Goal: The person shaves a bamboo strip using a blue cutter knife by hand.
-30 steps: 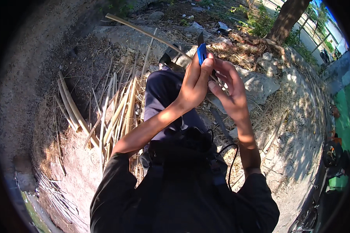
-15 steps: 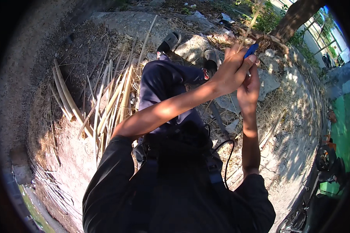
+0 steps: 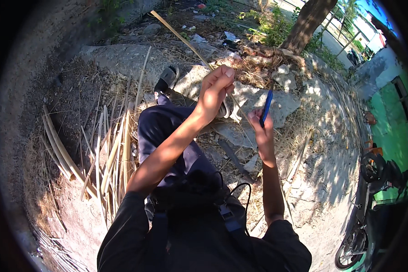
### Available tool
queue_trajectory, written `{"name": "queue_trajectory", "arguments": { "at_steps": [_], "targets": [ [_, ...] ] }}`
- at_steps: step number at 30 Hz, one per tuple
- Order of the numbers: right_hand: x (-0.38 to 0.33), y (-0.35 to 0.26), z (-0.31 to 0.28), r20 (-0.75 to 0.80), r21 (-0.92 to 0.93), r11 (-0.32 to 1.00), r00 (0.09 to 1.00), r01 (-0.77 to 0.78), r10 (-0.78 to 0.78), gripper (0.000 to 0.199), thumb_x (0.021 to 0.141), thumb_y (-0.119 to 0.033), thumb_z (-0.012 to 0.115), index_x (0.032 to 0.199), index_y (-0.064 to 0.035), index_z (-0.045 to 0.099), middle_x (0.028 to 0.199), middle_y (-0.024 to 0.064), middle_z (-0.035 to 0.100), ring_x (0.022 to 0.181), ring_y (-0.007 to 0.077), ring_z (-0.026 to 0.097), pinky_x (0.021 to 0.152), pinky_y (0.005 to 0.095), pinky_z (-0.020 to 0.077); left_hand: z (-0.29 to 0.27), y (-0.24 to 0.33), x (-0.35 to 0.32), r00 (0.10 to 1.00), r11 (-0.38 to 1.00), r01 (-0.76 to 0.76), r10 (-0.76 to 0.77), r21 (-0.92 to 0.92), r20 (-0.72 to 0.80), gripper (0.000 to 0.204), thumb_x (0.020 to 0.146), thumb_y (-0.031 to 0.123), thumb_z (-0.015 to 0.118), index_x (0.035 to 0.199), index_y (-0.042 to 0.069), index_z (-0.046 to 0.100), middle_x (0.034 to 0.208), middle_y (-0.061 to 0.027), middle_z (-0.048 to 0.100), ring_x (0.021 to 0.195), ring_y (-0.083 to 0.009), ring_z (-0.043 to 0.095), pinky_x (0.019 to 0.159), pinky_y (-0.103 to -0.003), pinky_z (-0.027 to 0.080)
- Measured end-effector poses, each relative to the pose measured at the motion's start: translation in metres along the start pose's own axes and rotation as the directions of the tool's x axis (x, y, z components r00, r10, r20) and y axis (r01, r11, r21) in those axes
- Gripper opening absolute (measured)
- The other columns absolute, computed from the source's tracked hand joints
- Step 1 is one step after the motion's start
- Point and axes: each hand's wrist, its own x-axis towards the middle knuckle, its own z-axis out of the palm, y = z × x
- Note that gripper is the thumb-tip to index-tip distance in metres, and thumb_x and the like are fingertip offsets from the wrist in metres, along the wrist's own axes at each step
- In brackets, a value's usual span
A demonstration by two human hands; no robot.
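My left hand [image 3: 215, 93] is closed round a long, narrow strip of bamboo [image 3: 179, 37], raised in front of my knees. One end of the strip points up and away to the left; a thinner length runs below the hand toward my right hand. Lower and to the right, my right hand [image 3: 264, 129] grips a blue-handled knife [image 3: 267, 105], its dark tip pointing up. The two hands are apart. Whether the strip's lower end touches my right hand, I cannot tell.
Split bamboo pieces [image 3: 113, 158] lie heaped left of my legs. A dark, flat bar [image 3: 233, 158] rests on the ground between my leg and right forearm. Flat rocks [image 3: 276, 106] and a tree trunk [image 3: 308, 25] stand ahead. A motorcycle [image 3: 356, 245] is at the far right.
My hands have separated. The left moved left with the bamboo strip, now slanting up-left; the right moved lower and slightly left with the knife. The view has also shifted.
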Motion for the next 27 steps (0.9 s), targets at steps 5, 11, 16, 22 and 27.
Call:
{"name": "queue_trajectory", "arguments": {
  "at_steps": [5,11,16,22,27],
  "targets": [
    [0.007,-0.004,0.019,0.198,-0.054,0.978,0.962,0.201,-0.187,0.028,0.099,-0.007,0.077,0.097,-0.0073,0.049,0.101,0.0058,0.073,0.079,0.0070,0.056,0.072,0.0266,0.0468,0.003,0.020,0.003,0.999,0.995,-0.039,0.039,0.087,0.009,0.043,0.111,0.035,0.054,0.078,0.010,0.043,0.086,-0.0016,0.043,0.084,-0.0143,0.040,0.077,-0.032,0.034],
    [0.014,-0.025,0.031,0.274,-0.075,0.989,0.957,0.124,-0.099,0.029,0.090,-0.003,0.085,0.114,-0.0010,0.069,0.104,0.0076,0.079,0.094,0.0125,0.074,0.078,0.0271,0.0571,0.009,0.043,0.004,0.994,0.993,-0.088,0.083,0.079,0.067,0.045,0.113,0.035,0.051,0.077,0.008,0.044,0.083,-0.0031,0.043,0.082,-0.0160,0.039,0.077,-0.033,0.034],
    [0.015,-0.031,0.039,0.370,-0.024,0.995,0.925,0.098,-0.082,0.024,0.087,-0.003,0.088,0.104,-0.0018,0.071,0.099,0.0040,0.077,0.088,0.0091,0.071,0.074,0.0256,0.0548,0.020,0.058,0.002,0.979,0.978,-0.170,0.154,0.122,0.132,0.047,0.112,0.036,0.050,0.076,0.007,0.045,0.082,-0.0054,0.045,0.085,-0.0175,0.041,0.080,-0.034,0.035],
    [0.016,-0.027,0.040,0.264,0.103,0.972,0.936,0.211,-0.232,0.024,0.091,-0.002,0.085,0.099,-0.0040,0.063,0.096,0.0057,0.075,0.079,0.0085,0.066,0.067,0.0255,0.0500,0.040,0.076,-0.001,0.979,0.987,-0.120,0.100,0.106,0.175,0.046,0.108,0.039,0.054,0.076,0.006,0.051,0.102,-0.0145,0.063,0.102,-0.0209,0.054,0.095,-0.036,0.039],
    [0.028,-0.047,0.043,0.146,0.039,0.926,0.915,0.375,-0.376,0.032,0.093,0.003,0.080,0.093,-0.0078,0.050,0.101,0.0111,0.074,0.081,0.0114,0.067,0.066,0.0260,0.0512,0.047,0.089,0.001,0.925,0.900,-0.324,0.237,0.292,0.297,0.051,0.110,0.042,0.053,0.088,-0.003,0.068,0.160,-0.0269,0.050,0.145,-0.0361,0.049,0.120,-0.049,0.032]
  ]
}}
